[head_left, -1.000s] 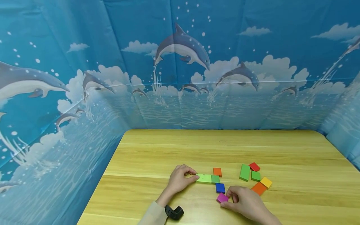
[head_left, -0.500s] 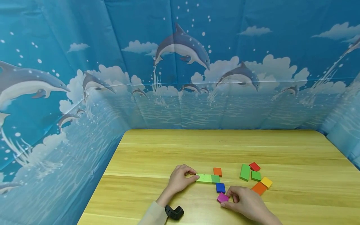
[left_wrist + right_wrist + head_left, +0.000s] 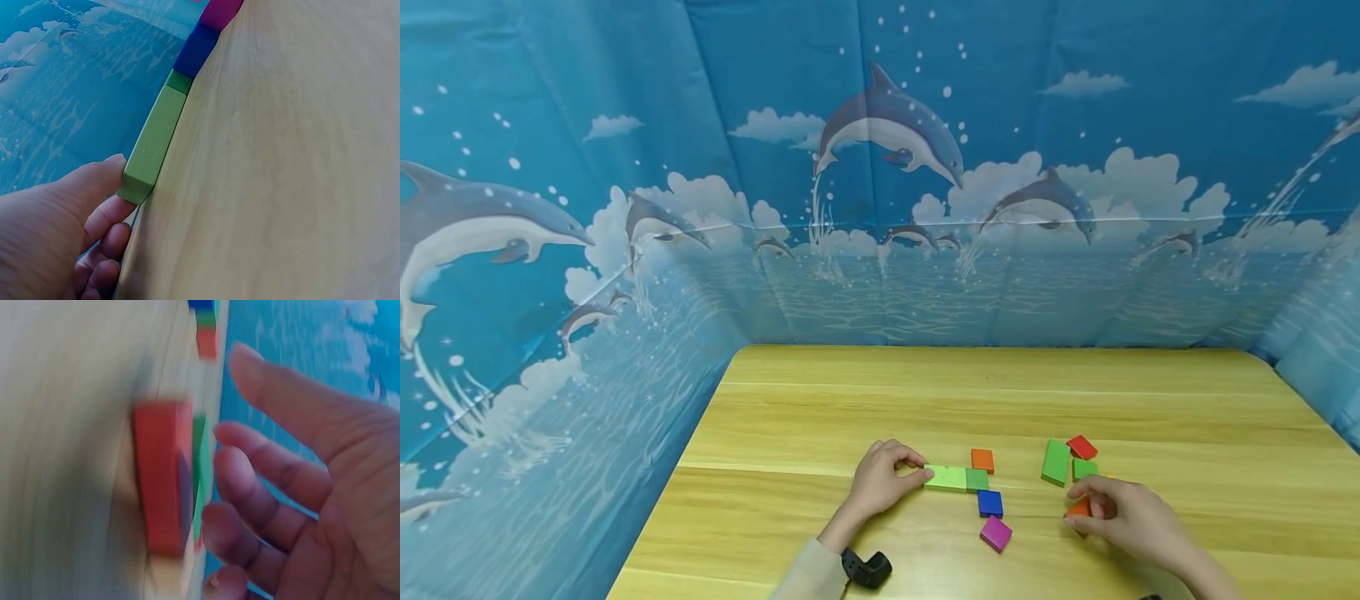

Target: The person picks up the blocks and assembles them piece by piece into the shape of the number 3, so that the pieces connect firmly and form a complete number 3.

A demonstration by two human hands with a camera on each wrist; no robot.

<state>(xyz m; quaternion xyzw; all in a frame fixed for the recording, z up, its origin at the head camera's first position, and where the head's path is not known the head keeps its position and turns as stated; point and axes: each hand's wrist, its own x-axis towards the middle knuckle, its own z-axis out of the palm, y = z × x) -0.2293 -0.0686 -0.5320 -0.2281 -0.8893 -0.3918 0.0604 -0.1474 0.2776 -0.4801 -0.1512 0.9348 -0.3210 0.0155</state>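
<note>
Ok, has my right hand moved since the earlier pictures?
Yes, in the head view your right hand moved rightward across the table, from beside the magenta block to the larger orange block.

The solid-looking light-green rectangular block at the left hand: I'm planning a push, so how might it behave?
Crisp, straight edges suggest the light-green rectangular block is stiff. Lying flat on the wood-grained table, it seems unlikely to roll. Pushed rightward, it would probably shove the darker green square block abutting it.

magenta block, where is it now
In the head view, the magenta block lies right of centre, on the near side of the blue block, between left hand and right hand.
</note>
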